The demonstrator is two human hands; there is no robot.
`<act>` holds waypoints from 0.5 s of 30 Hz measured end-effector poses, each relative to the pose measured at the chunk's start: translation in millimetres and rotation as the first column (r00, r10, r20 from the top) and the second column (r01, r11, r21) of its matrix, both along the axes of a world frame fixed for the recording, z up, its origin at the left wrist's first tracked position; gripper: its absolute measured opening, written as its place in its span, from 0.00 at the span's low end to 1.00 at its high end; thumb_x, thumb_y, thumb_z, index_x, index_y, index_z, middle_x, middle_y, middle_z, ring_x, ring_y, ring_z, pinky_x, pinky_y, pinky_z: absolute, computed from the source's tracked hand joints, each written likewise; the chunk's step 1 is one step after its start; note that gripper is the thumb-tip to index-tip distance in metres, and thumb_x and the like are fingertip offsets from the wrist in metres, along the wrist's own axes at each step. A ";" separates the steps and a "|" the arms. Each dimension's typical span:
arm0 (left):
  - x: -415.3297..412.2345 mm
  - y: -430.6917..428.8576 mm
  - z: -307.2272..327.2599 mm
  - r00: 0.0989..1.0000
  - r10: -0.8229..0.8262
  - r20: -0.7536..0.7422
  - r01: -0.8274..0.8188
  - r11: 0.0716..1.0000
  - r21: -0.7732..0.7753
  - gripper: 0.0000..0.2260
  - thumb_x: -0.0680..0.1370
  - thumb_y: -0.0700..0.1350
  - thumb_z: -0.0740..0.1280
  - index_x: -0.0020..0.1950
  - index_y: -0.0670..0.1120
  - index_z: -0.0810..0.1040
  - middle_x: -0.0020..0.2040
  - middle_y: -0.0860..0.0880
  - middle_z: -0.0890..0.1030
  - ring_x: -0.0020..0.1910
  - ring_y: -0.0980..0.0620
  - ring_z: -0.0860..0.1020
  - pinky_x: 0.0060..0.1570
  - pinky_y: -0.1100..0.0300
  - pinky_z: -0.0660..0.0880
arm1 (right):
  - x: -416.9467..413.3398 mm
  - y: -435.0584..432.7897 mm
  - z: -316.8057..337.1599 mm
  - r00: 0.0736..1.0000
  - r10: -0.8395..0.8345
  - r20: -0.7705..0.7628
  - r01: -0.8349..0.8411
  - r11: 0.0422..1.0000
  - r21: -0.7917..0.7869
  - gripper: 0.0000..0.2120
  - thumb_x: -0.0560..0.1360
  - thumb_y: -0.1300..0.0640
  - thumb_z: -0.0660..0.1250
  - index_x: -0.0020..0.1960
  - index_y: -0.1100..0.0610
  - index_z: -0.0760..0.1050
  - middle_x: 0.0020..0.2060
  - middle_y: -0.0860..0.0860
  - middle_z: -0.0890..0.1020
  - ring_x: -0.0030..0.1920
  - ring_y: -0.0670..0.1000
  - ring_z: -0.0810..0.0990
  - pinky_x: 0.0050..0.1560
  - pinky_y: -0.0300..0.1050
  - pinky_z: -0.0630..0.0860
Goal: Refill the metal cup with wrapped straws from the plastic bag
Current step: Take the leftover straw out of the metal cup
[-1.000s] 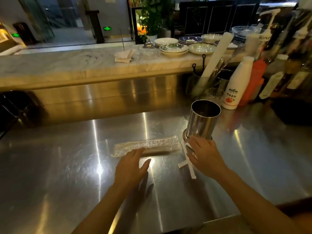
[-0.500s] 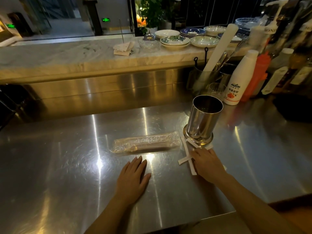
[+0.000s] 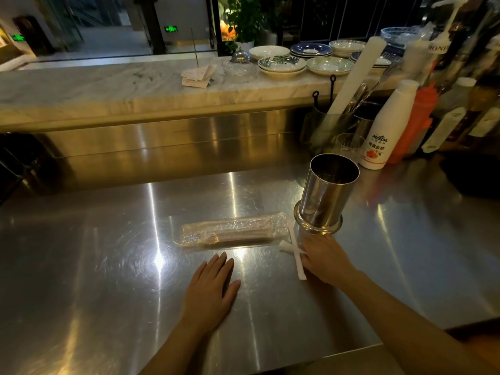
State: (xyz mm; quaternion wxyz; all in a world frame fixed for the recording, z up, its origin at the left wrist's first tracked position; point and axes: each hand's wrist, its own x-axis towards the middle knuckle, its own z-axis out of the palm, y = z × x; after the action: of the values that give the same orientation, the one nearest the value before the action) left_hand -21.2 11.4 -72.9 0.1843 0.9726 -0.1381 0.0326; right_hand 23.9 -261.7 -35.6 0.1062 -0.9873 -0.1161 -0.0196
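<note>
Withdrawn, flat open left hand (image 3: pixel 211 286) lies near plastic bag (image 3: pixel 232 232); right hand (image 3: pixel 324 258) presses straws (image 3: pixel 296 250).

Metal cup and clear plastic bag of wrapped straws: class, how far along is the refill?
Done: little; the shiny metal cup looks empty inside, and the clear plastic bag of straws lies on the steel counter. In hand: the right hand rests on loose white wrapped straws; the left hand lies flat, empty. Left: filling the cup.
</note>
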 end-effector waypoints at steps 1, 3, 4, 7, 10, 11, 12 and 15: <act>-0.3 0.0 0.3 1.000 0.003 0.003 -0.003 1.000 -0.003 0.25 0.77 0.59 0.51 0.71 0.51 0.63 0.73 0.50 0.64 0.73 0.52 0.59 0.71 0.55 0.47 | 1.0 1.3 1.9 0.999 -0.035 -0.005 0.035 0.998 0.061 0.06 0.76 0.53 0.61 0.48 0.55 0.73 0.42 0.50 0.78 0.41 0.47 0.73 0.44 0.38 0.68; -0.5 0.2 0.1 1.000 0.008 0.002 -0.008 1.000 -0.009 0.25 0.77 0.59 0.52 0.71 0.50 0.64 0.73 0.49 0.65 0.72 0.52 0.60 0.71 0.54 0.48 | 1.5 3.6 5.7 0.991 -0.124 -0.051 0.131 0.974 0.187 0.04 0.75 0.54 0.62 0.44 0.54 0.71 0.35 0.48 0.74 0.36 0.46 0.72 0.37 0.34 0.65; -0.4 0.4 -0.2 1.000 0.008 0.003 -0.008 1.000 -0.011 0.24 0.77 0.59 0.52 0.71 0.50 0.64 0.72 0.49 0.66 0.72 0.52 0.61 0.71 0.53 0.49 | 1.4 4.2 7.1 0.985 -0.155 -0.076 0.170 0.954 0.246 0.04 0.76 0.55 0.62 0.44 0.55 0.71 0.34 0.48 0.74 0.34 0.46 0.72 0.35 0.32 0.64; 0.4 0.3 0.2 1.000 0.008 0.013 -0.008 1.000 -0.014 0.24 0.77 0.59 0.53 0.70 0.49 0.66 0.71 0.48 0.68 0.71 0.51 0.63 0.70 0.52 0.52 | 0.7 1.6 12.1 0.982 -0.156 -0.109 0.185 0.922 0.340 0.04 0.76 0.57 0.62 0.45 0.57 0.72 0.33 0.49 0.74 0.32 0.44 0.73 0.32 0.30 0.65; 0.3 -0.5 2.1 1.000 0.012 0.028 -0.011 1.000 -0.015 0.26 0.77 0.60 0.51 0.69 0.49 0.67 0.70 0.48 0.69 0.70 0.50 0.65 0.69 0.52 0.54 | -0.6 -5.1 15.4 0.979 -0.174 -0.110 0.202 0.912 0.357 0.03 0.76 0.58 0.61 0.44 0.55 0.71 0.30 0.45 0.71 0.30 0.43 0.71 0.32 0.30 0.64; 0.0 -0.1 1.9 1.000 0.012 0.025 -0.012 1.000 -0.020 0.26 0.76 0.60 0.50 0.69 0.49 0.67 0.71 0.48 0.69 0.71 0.51 0.64 0.70 0.53 0.54 | -1.0 -7.7 15.5 0.974 -0.195 -0.115 0.224 0.908 0.354 0.03 0.76 0.59 0.60 0.44 0.54 0.70 0.29 0.45 0.71 0.30 0.43 0.71 0.32 0.32 0.64; -0.1 0.1 1.3 1.000 0.014 0.016 -0.014 1.000 -0.028 0.26 0.77 0.60 0.51 0.70 0.50 0.66 0.72 0.49 0.67 0.71 0.52 0.63 0.70 0.54 0.54 | -1.4 -10.3 15.2 0.969 -0.219 -0.118 0.246 0.910 0.333 0.03 0.76 0.59 0.59 0.46 0.53 0.70 0.29 0.46 0.71 0.31 0.44 0.71 0.32 0.33 0.64; 0.2 0.4 0.1 1.000 0.015 -0.012 -0.016 0.999 -0.037 0.25 0.77 0.60 0.52 0.71 0.51 0.62 0.73 0.50 0.64 0.73 0.54 0.58 0.72 0.56 0.51 | -4.8 -19.2 12.2 0.946 -0.293 -0.138 0.319 0.915 0.246 0.04 0.77 0.57 0.58 0.47 0.54 0.71 0.33 0.51 0.75 0.31 0.46 0.71 0.32 0.36 0.64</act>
State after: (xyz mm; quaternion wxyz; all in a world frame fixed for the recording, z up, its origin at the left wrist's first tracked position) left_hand -21.1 11.8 -72.8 0.2030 0.9702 -0.1289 0.0311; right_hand 19.1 -280.9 -23.3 0.2386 -0.9699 0.0491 -0.0029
